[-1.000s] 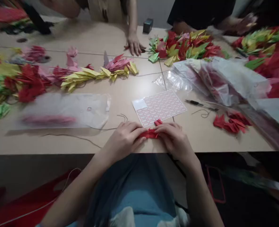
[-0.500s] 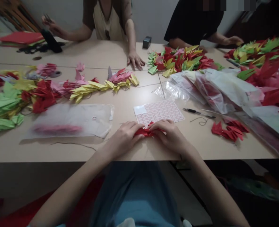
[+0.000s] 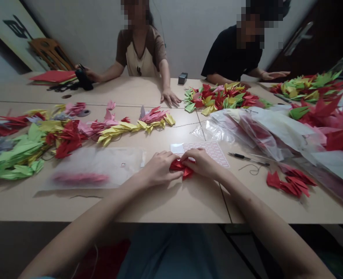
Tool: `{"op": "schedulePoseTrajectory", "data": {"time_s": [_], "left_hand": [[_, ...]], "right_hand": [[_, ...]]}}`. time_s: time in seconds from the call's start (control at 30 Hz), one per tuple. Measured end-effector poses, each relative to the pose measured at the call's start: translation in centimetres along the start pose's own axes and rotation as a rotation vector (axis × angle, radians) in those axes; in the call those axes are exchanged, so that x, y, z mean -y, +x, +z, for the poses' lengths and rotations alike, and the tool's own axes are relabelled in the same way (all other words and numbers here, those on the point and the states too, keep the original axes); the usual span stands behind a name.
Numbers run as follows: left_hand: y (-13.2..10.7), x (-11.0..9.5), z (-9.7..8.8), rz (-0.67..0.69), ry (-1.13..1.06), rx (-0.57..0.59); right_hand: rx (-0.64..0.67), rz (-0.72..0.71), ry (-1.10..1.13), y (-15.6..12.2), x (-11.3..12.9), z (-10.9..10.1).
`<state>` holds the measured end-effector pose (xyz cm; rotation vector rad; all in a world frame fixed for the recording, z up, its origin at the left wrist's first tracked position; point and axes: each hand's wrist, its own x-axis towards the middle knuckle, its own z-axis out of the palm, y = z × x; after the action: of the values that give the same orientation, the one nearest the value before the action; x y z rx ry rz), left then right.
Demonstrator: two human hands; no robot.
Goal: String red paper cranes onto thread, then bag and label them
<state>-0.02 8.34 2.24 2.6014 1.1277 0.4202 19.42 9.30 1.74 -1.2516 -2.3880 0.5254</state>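
Note:
My left hand (image 3: 158, 170) and my right hand (image 3: 202, 162) meet over a small red folded paper piece (image 3: 182, 167) on the beige table (image 3: 174, 201). Both hands pinch it, fingers curled round its edges. Just behind the hands lies a white sticker sheet (image 3: 209, 149) with red-outlined labels. A small heap of red folded papers (image 3: 290, 182) sits to the right of my right arm.
A clear plastic bag (image 3: 98, 166) with something pink inside lies left of my hands. A pen (image 3: 242, 157) and loose thread lie right. Strings of coloured paper cranes (image 3: 72, 130) cover the left, far middle and right. Two people sit opposite; one person's hand (image 3: 171, 99) rests on the table.
The view has tilted up, showing the two people opposite. My hands stay on the red paper and have shifted a little further onto the table.

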Motion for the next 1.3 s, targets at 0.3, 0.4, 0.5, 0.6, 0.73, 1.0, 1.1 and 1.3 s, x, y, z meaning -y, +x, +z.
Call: {"op": "schedulePoseTrajectory", "data": {"time_s": [0.3, 0.4, 0.5, 0.6, 0.73, 1.0, 1.1, 1.3], "left_hand": [[0.5, 0.5, 0.9, -0.01, 0.081, -0.02], [0.3, 0.8, 1.1, 0.022, 0.078, -0.063], [0.1, 1.0, 1.2, 0.051, 0.091, -0.118], [-0.1, 1.0, 1.3, 0.08, 0.098, -0.168], [-0.2, 1.0, 1.4, 0.11, 0.064, -0.223], [-0.6, 0.7, 1.2, 0.116, 0.034, -0.283], [-0.7, 0.6, 1.1, 0.107, 0.03, -0.29], [-0.6, 0.6, 1.0, 0.118, 0.035, -0.309]], "right_hand": [[0.092, -0.163, 0.157, -2.0, -1.8, -4.1], [0.182, -0.157, 0.133, -2.4, -1.5, -4.0], [0.219, -0.174, 0.11, -2.6, -0.9, -3.3], [0.206, -0.182, 0.121, -2.5, -0.8, -3.0], [0.185, -0.16, 0.215, -2.4, -1.2, -3.3], [0.152, -0.103, 0.249, -2.2, -1.7, -3.1], [0.149, -0.095, 0.242, -2.2, -1.8, -3.3], [0.109, 0.028, 0.27, -2.5, -1.7, -3.5]]}}
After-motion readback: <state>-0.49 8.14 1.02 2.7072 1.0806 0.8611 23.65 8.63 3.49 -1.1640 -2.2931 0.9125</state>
